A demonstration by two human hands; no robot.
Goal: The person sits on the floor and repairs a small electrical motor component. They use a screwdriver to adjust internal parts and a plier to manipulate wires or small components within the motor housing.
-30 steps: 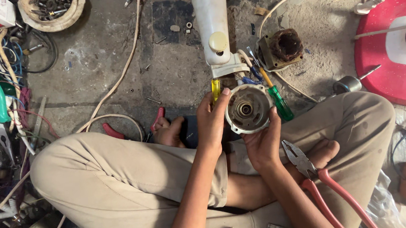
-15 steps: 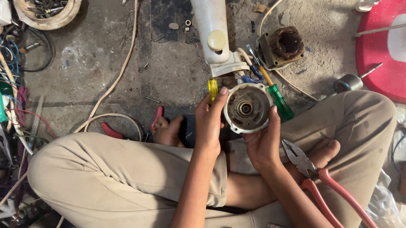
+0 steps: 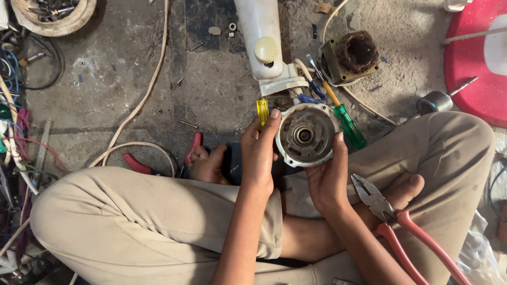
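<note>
Both hands hold a round grey metal motor end cover (image 3: 306, 134) with a bearing at its centre, above my crossed legs. My left hand (image 3: 260, 151) grips its left rim, thumb tip at the top edge. From below, my right hand (image 3: 329, 176) cups the lower right rim. Behind the cover lie a yellow-handled screwdriver (image 3: 262, 111) and a green-handled screwdriver (image 3: 348, 125). A white plastic fan stand part (image 3: 261, 30) reaches down to the cover from the top.
Red-handled pliers (image 3: 399, 227) rest on my right leg. A copper-wound motor stator (image 3: 352, 54) sits on the concrete floor beyond. A red and white fan base (image 3: 489, 57) is at right. Wires and tools (image 3: 0, 117) crowd the left; a white cable (image 3: 145, 96) crosses the floor.
The cover has turned slightly in my hands and sits a little lower. My left thumb has shifted up along its rim.
</note>
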